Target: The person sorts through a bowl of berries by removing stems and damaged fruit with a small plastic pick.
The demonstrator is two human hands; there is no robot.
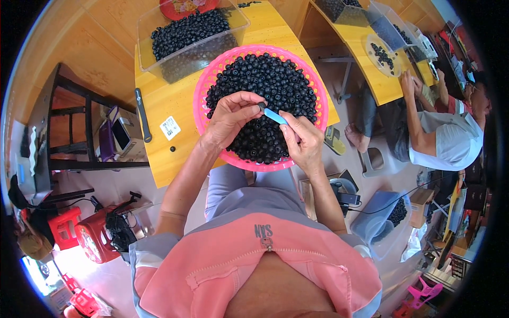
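A pink plastic basket point(323, 98) full of black round beads point(260, 74) stands at the table's near edge, in front of me. My left hand point(229, 117) is over the basket, with thumb and forefinger pinched on a single black bead point(261, 106). My right hand point(305, 142) grips a slim light-blue tool point(275, 116), its kind not clear. The tool's far end reaches up to the bead. Whether the tip goes into the bead or only touches it, I cannot tell.
On the yellow table point(159, 153) are a clear plastic box point(246, 22) of beads, a dark stick-like tool point(142, 114), a white label point(170, 128) and a loose bead point(172, 149). Right, a seated person point(445, 135) works at another table. A bluish tub point(366, 225) is on the floor.
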